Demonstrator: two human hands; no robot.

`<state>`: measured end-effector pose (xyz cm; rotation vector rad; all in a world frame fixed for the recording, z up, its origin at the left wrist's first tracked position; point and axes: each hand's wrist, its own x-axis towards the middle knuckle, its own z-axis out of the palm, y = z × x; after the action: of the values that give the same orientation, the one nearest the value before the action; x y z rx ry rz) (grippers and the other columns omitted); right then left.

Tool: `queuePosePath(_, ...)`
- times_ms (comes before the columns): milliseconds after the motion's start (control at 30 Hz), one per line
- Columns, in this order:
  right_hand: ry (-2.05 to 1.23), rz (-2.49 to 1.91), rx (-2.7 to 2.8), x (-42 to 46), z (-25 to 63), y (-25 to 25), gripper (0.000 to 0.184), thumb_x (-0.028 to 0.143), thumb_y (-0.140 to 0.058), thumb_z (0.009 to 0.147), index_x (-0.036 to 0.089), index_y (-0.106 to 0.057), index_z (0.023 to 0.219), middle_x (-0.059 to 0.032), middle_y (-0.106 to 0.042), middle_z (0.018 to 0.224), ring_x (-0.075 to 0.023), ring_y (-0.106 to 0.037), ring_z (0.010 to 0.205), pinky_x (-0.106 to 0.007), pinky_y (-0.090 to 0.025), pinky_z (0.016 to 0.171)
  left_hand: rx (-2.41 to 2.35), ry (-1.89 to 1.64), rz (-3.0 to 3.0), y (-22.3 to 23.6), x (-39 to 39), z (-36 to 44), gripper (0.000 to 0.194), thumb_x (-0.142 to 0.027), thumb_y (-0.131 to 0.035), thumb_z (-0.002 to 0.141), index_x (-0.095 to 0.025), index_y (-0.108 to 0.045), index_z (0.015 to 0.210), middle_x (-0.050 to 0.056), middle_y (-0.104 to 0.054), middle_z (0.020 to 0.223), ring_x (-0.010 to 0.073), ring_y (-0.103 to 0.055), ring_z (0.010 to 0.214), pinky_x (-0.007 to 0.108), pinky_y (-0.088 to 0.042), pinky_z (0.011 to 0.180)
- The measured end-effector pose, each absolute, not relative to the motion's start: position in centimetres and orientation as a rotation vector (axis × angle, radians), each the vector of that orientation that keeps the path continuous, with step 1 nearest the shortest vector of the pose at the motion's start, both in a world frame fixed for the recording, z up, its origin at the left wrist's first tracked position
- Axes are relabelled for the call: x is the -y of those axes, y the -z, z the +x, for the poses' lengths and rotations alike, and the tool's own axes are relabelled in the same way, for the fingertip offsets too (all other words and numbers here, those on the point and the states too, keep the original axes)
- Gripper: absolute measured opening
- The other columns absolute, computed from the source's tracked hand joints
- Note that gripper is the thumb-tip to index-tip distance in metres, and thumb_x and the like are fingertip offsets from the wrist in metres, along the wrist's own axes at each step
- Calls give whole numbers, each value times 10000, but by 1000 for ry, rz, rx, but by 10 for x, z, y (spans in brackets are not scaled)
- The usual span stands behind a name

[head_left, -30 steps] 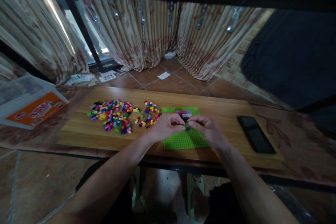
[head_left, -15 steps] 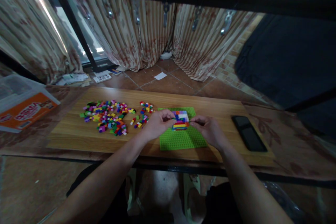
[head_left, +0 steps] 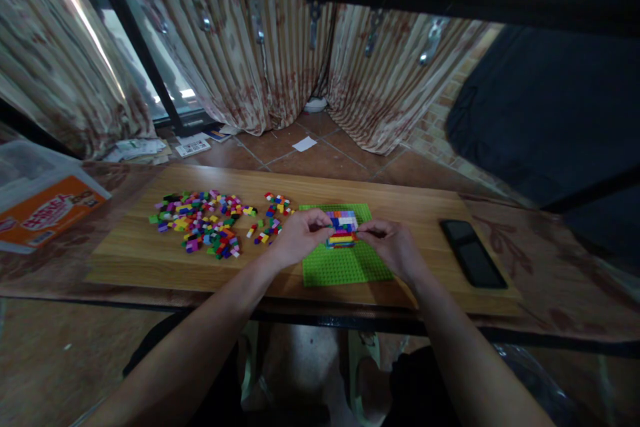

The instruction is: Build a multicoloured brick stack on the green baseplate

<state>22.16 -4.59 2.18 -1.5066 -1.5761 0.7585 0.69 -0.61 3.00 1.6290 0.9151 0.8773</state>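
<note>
A small structure of coloured toy bricks [head_left: 342,239], with yellow, red, white, blue and purple rows, stands on a green studded baseplate [head_left: 345,273]. My left hand [head_left: 303,235] is closed at the structure's left side, thumb and index finger against it; its fingertips cover part of the bricks. On the opposite side, my right hand [head_left: 393,245] has thumb and index finger pinched together close to the structure's right edge. Whatever sits in that pinch is too small to name.
Left of the baseplate lie a small group of bricks [head_left: 269,231] and a larger loose pile [head_left: 200,219] on the wooden board [head_left: 150,267]. A black phone [head_left: 473,253] rests at the right. A clear plastic box [head_left: 47,203] with an orange label stands far left.
My right hand has shifted slightly left, bringing its pinched fingertips closer to the structure. My left hand stays in nearly the same place beside the bricks.
</note>
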Motion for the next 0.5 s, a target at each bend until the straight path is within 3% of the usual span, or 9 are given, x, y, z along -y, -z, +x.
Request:
queuePosePath(300, -624, -1536, 1701, 50, 222, -25, 178, 335, -623, 807, 215, -750, 775, -34, -746, 751, -167, -640, 639, -289, -460, 607, -930, -876, 1617, -31, 7, 6, 25, -160, -646, 756, -139, -635, 763, -19, -603, 679, 91, -516, 620, 223, -404, 614)
queuePosePath(500, -866, -1521, 1415, 43, 219, -19, 170, 361, -701, 692, 191, -701, 691, -26, -705, 680, -159, -616, 621, -285, -454, 602, -918, -894, 1625, -29, 6, 7, 33, -170, -649, 760, -140, -639, 767, -16, -608, 688, 94, -521, 626, 224, -408, 613)
